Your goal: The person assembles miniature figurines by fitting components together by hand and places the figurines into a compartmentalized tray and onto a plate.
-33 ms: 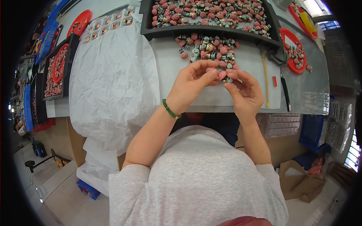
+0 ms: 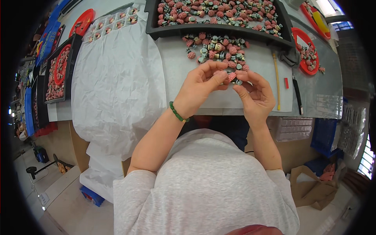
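Observation:
Between my two hands is a small figurine [image 2: 232, 76] with bumpy pink hair and a grey-blue lower part. My left hand [image 2: 199, 85], with a green bead bracelet at its wrist, pinches its pink side between thumb and fingers. From the other side, my right hand [image 2: 258, 94] has thumb and fingertips closed round the grey-blue end. Fingers cover part of the figurine, so its front does not show. Just beyond my hands lies a loose pile of similar figurines [image 2: 217, 49] on a white sheet [image 2: 176, 74].
A black tray [image 2: 219, 30] full of figurines stands behind the pile. Crumpled white paper [image 2: 117, 78] covers the left side, with a compartment tray [image 2: 113, 24] beyond it. At right are a thin yellow stick [image 2: 276, 82], a black pen-like tool [image 2: 297, 96] and a red plate [image 2: 311, 71].

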`<move>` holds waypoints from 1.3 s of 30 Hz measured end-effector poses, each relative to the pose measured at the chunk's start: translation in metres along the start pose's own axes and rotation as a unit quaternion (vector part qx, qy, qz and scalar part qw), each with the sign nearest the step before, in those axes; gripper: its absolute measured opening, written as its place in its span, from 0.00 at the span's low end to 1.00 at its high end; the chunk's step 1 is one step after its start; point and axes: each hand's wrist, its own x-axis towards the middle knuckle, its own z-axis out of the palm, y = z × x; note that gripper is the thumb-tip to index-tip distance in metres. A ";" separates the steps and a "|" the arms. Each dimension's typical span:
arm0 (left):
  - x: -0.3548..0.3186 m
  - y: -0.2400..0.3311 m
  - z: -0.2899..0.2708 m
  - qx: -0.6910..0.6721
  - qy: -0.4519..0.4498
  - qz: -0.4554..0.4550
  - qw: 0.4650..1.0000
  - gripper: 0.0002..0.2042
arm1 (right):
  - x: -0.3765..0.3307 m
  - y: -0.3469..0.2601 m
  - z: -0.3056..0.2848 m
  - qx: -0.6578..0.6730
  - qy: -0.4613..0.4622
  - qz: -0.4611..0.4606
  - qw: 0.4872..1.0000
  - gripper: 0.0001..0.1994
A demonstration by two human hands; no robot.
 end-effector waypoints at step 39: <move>0.008 0.009 0.036 0.084 -0.051 -0.045 0.994 0.10 | 0.010 -0.010 -0.028 -0.125 0.016 -0.081 0.989 0.08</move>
